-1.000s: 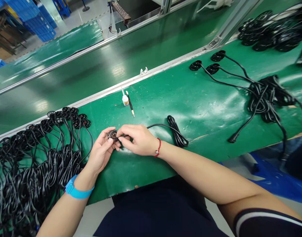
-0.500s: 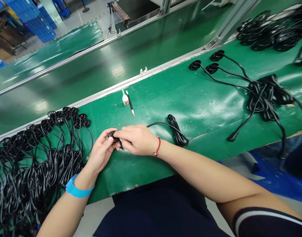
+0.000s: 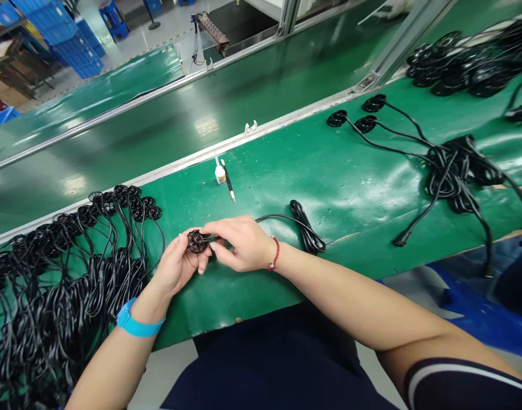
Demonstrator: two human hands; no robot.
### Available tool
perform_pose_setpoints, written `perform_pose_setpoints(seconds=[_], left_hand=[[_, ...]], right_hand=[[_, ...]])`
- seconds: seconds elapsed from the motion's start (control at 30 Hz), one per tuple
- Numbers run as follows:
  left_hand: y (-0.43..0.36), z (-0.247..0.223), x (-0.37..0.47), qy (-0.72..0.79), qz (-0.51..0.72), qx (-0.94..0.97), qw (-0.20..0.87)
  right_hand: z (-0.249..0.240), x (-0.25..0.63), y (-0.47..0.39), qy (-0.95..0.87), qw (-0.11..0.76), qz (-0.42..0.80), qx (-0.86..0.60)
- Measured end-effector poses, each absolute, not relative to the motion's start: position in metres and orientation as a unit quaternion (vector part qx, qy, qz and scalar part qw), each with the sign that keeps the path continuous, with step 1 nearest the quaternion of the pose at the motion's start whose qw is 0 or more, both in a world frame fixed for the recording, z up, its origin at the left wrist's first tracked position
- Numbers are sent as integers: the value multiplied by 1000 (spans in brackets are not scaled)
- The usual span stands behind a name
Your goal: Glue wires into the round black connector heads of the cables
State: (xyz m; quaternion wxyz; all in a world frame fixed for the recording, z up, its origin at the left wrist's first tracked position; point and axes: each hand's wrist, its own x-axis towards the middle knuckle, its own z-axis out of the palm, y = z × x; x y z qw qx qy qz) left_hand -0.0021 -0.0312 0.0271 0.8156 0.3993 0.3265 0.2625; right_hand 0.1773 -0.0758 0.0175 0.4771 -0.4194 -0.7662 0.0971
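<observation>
A round black part (image 3: pixel 196 241) with an open, detailed face sits between the thumb and fingers of my left hand (image 3: pixel 179 266). Just to its right, my right hand (image 3: pixel 239 244) pinches the black cable where it meets the part. From under my right hand the cable runs to a coiled black bundle (image 3: pixel 306 226) lying on the green table (image 3: pixel 261 296). Beyond my hands a small white bottle (image 3: pixel 220 174) stands beside a black pen-like tool (image 3: pixel 229 182).
Many black cables with round ends (image 3: pixel 85 290) are heaped at the left. More coiled cables (image 3: pixel 449 171) lie at the right, with another pile (image 3: pixel 470 65) behind them. A metal rail (image 3: pixel 175 165) borders the table's far side.
The round part's face has turned into view between my hands. My right fingers have moved off its face to the cable beside it. The camera view has shifted slightly.
</observation>
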Motion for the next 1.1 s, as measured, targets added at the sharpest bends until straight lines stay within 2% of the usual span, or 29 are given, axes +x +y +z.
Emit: perform_pose_setpoints(seconds=[0.37, 0.53, 0.63, 0.73, 0.93, 1.1], left_hand=[[-33, 22, -3, 308, 258, 420, 814], [-34, 20, -2, 312, 252, 417, 816], [-33, 19, -1, 319, 262, 415, 811], [-31, 20, -2, 325, 284, 427, 795], [-29, 23, -2, 326, 325, 443, 769], [-30, 22, 0, 330, 351, 449, 752]], right_hand=[[20, 177, -76, -764, 486, 127, -406], [25, 180, -77, -789, 435, 33, -432], [25, 180, -77, -795, 395, 21, -460], [23, 180, -76, -791, 401, 55, -459], [21, 179, -74, -733, 489, 166, -443], [19, 178, -74, -668, 497, 271, -483]])
